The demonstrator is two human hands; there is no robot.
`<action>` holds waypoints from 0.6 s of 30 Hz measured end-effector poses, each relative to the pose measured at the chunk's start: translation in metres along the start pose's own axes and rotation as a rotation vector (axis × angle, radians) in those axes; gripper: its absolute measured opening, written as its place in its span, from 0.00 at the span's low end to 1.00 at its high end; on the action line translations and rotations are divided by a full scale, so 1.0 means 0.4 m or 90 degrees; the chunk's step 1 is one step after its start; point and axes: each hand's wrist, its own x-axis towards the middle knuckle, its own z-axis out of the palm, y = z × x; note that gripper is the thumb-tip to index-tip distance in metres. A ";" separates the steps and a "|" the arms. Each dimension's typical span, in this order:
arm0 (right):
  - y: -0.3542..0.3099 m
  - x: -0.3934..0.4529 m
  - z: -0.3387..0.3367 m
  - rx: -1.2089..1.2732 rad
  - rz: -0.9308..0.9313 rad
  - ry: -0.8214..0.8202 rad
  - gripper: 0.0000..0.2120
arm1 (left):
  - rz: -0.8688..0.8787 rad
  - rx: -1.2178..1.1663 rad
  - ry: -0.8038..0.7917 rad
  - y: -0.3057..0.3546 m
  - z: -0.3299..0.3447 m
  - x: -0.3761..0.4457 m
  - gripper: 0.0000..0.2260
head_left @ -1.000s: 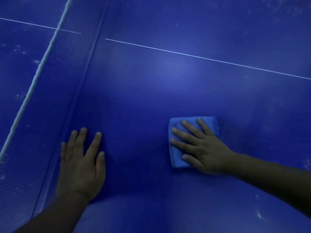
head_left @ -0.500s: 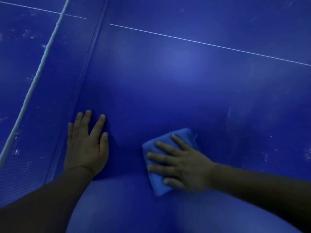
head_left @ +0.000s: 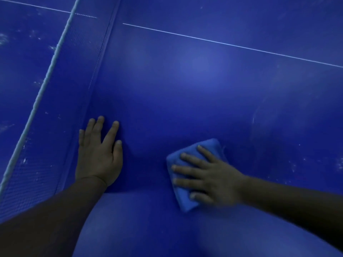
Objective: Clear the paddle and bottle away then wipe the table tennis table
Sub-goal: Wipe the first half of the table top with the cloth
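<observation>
Right hand (head_left: 213,178) pressing folded blue cloth (head_left: 185,199) flat-fingered onto table tennis table (head_left: 194,89); left hand (head_left: 99,154) at nine o'clock, splayed flat beside net (head_left: 55,93).

Both arms look bare, no sleeves or cuffs showing behind the fingers. No rings, watch or gloves on the left hand (head_left: 98,160) or right hand (head_left: 213,179). Short, plain nails.

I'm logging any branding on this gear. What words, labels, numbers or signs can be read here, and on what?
None can be read.
The table shows only a thin white line and pale smudges, no lettering.
The net bears no label.
The blue cloth under the right hand shows no tag or print.
The left hand lies flat on bare table.
</observation>
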 end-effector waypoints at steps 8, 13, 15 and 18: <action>0.407 0.106 -0.087 0.057 0.705 0.095 0.26 | 0.008 0.004 0.004 -0.002 0.002 0.000 0.27; -0.044 0.113 0.002 0.027 0.464 0.100 0.27 | 0.032 0.000 0.007 -0.013 0.006 0.001 0.29; -0.270 0.058 0.033 0.052 0.214 0.077 0.26 | 0.043 0.000 -0.001 -0.018 0.006 0.001 0.31; -0.253 0.003 0.024 0.040 0.100 0.027 0.25 | 0.060 -0.017 -0.024 -0.018 -0.004 0.010 0.32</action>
